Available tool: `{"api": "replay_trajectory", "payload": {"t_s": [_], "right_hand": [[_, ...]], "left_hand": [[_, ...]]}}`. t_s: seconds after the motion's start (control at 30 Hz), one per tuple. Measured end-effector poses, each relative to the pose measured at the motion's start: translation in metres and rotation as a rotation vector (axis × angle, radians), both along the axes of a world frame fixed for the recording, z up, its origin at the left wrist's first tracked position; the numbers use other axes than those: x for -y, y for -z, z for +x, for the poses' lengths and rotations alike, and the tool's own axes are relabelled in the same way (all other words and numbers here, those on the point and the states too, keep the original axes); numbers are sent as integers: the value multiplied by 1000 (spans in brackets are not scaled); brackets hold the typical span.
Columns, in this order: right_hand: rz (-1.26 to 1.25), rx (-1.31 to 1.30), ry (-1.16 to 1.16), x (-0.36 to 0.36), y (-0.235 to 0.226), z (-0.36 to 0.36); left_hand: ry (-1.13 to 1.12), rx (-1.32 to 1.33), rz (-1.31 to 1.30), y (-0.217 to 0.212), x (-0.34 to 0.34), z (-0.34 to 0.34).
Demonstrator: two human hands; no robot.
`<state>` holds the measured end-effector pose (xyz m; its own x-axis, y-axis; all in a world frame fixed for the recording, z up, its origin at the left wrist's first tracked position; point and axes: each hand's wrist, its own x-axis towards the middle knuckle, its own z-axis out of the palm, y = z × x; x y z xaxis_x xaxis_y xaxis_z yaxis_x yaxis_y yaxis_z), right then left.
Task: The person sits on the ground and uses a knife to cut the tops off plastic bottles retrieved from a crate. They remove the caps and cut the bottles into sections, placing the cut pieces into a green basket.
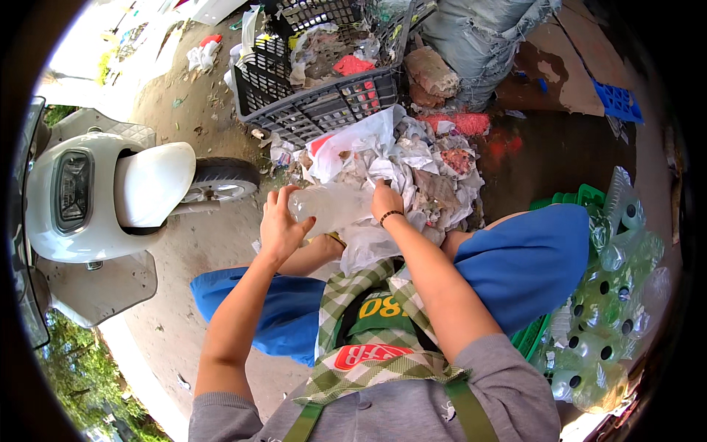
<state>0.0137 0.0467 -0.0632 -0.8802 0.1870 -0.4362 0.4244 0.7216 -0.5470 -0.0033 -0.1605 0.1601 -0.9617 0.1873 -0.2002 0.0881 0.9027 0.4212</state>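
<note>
left hand [280,225]: fingers curled around one end of clear, smooth plastic bottle [331,208] | right hand [386,202]: fingers clamped on its other end | bottle: level, above crumpled paper-and-plastic heap [420,169] | black lattice crate [317,103] behind; green crate [541,335] of empty bottles right

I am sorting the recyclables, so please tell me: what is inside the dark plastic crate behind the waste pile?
The dark plastic crate holds crumpled plastic bags, a red scrap and brownish rubbish. Whatever lies deeper is covered, and the crate's bottom cannot be seen.
</note>
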Motion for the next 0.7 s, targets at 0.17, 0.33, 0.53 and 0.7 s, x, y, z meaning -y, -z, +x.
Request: {"api": "replay_trajectory", "payload": {"t_s": [0.17,0.33,0.53,0.7], "right_hand": [[-27,-3,101,-15,-3,-5],[-27,48,251,-45,-9,-1],[132,33,-30,-60,-60,-36],[-4,257,-485,-98,-182,-102]], "left_hand": [[76,24,217,-102,-4,0],[-97,97,356,-210,12,1],[28,-188,222,-264,31,3],[62,-152,129,-274,44,-18]]}}
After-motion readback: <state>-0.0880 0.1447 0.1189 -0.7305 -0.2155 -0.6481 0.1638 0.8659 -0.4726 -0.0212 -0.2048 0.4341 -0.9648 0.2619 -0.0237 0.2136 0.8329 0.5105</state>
